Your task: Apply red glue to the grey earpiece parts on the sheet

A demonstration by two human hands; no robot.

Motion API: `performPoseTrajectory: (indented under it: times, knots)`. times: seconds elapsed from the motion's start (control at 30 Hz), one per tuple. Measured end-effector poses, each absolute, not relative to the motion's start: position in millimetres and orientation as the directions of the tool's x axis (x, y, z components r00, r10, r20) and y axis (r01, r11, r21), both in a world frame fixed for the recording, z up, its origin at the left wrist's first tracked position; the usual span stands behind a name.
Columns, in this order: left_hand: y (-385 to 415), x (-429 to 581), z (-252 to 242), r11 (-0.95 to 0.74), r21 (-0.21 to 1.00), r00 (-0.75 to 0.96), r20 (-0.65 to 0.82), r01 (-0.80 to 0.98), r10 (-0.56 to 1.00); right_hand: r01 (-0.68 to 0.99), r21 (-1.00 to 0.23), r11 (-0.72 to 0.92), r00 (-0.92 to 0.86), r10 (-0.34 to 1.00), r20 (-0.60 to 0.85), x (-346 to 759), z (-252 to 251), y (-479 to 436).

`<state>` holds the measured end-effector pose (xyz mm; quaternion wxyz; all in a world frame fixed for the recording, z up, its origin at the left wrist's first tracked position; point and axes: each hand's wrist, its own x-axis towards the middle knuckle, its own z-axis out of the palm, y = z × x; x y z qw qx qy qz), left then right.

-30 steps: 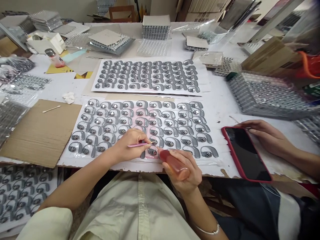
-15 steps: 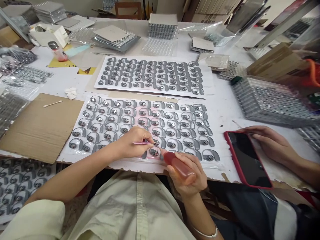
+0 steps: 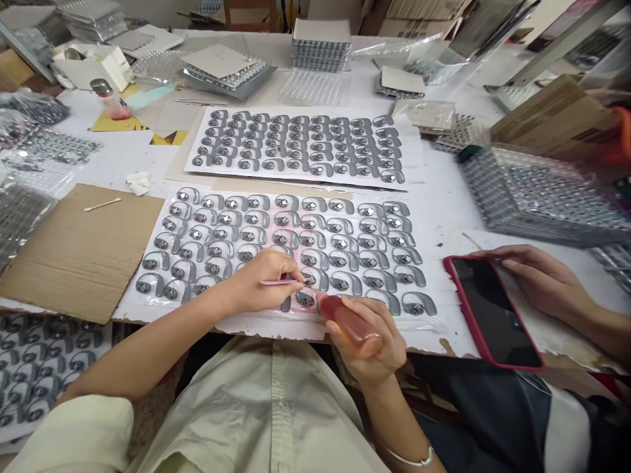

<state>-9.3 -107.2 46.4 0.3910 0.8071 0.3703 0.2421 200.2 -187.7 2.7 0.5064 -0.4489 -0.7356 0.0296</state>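
Observation:
A thin pink stick is pinched in my left hand, its tip over one of the grey hook-shaped pieces with round shiny ends. My right hand wraps round a squeeze bottle of reddish-amber liquid, tilted so that its narrow nozzle points at the same spot beside the stick's tip. The pieces lie in rows on a white sheet under both hands. My left fingers and forearm hide some of them. Whether the nozzle touches a piece, I cannot tell.
Beyond lies a second sheet of similar pieces. At left is a cardboard sheet with a cotton swab. Another person's hand rests by a red-cased phone. Stacked clear trays stand at right.
The bottle in my right hand has shifted slightly up and left, bringing its nozzle nearer the stick's tip. My left hand holds almost still.

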Motion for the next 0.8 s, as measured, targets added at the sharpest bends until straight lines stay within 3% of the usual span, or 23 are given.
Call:
performPoseTrajectory:
  times: [0.4,0.5,0.57,0.67,0.8]
  knots:
    - [-108,-8,49,-0.426,0.806,0.606,0.109,0.410,0.788,0.630,-0.500,0.595,-0.099,0.700,0.708,201,2,-188]
    - [-108,-8,50,-0.464,0.789,0.619,0.140,0.402,0.773,0.581,-0.562,0.588,0.007,0.687,0.727,205,4,-186]
    - [-110,-8,52,-0.489,0.779,0.633,0.158,0.391,0.758,0.489,-0.671,0.557,0.188,0.684,0.705,210,9,-179]
    - [-113,-9,54,-0.554,0.755,0.652,0.227,0.351,0.723,0.195,-0.840,0.507,0.404,0.739,0.540,217,22,-160]
    - [-110,-12,50,-0.729,0.607,0.629,0.441,0.316,0.640,-0.085,-0.882,0.463,0.368,0.837,0.404,218,39,-128]
